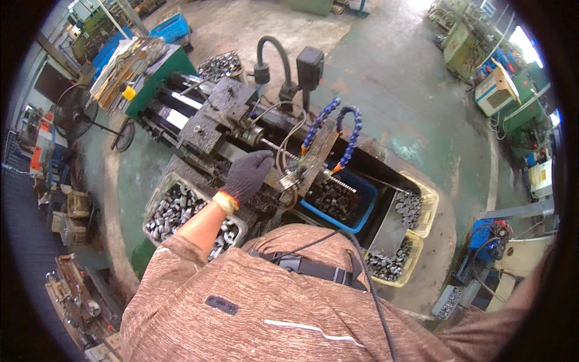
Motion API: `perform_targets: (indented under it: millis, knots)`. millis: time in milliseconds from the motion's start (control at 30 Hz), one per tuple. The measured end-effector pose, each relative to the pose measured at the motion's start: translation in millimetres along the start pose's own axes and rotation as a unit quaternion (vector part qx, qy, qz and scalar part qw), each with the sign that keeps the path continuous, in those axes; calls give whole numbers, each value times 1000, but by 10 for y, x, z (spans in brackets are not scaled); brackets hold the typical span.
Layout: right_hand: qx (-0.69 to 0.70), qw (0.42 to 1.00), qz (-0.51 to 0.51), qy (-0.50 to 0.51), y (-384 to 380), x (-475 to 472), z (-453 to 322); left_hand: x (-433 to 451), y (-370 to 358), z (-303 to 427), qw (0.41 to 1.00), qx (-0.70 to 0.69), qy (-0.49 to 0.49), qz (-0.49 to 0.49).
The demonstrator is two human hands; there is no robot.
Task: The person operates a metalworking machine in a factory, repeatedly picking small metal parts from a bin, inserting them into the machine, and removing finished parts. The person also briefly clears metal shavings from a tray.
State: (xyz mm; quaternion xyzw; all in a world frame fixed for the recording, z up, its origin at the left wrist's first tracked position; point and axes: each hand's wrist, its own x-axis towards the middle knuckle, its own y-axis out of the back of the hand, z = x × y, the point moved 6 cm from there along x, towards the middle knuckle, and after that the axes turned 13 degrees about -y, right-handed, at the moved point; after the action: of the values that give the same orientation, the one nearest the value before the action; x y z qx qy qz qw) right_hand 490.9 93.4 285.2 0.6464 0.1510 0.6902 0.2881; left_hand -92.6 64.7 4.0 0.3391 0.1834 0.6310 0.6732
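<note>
My left hand (249,176), in a dark knit glove with a yellowish cuff, is over the front side of a horizontal metalworking machine, its fingers curled. Whether anything is in them is hidden. Close by, a thin metal rod (273,145) runs from the holder on the slide block (212,115) to an upright fixture plate (319,165). Beyond that plate a toothed rod, like a broach (341,182), sticks out over a blue bin (370,212) with dark metal chips. Two blue segmented coolant hoses (355,135) with orange nozzles point at the plate. My right hand is out of view; its arm reaches to the right rim.
A pale crate (151,210) of metal sleeves stands beside my left forearm. Yellowish baskets (432,206) with metal parts stand right of the blue bin. Behind the slide rises a black control box (310,68). A fan (76,112) stands at left. A cable (373,280) hangs down my front.
</note>
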Motion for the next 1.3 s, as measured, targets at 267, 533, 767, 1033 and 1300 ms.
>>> perform_targets:
  millis: [267, 533, 767, 1033, 1300]
  knots:
    - [66, 898, -388, -195, -552, -3524, -10, 12, -56, -116, 999, 6, 41, -6]
    - [66, 744, -581, -323, -387, -5599, -691, 21, -59, -189, 999, 5, 47, -24]
    - [76, 729, -573, -366, -397, -5744, -907, 33, -83, -186, 998, -12, 58, -11]
    - [70, 732, -554, -390, -377, -5755, -931, 39, -92, -88, 999, -24, 34, -7]
    - [82, 722, -563, -394, -455, -5784, -1009, -66, -131, -221, 991, -82, 103, -1]
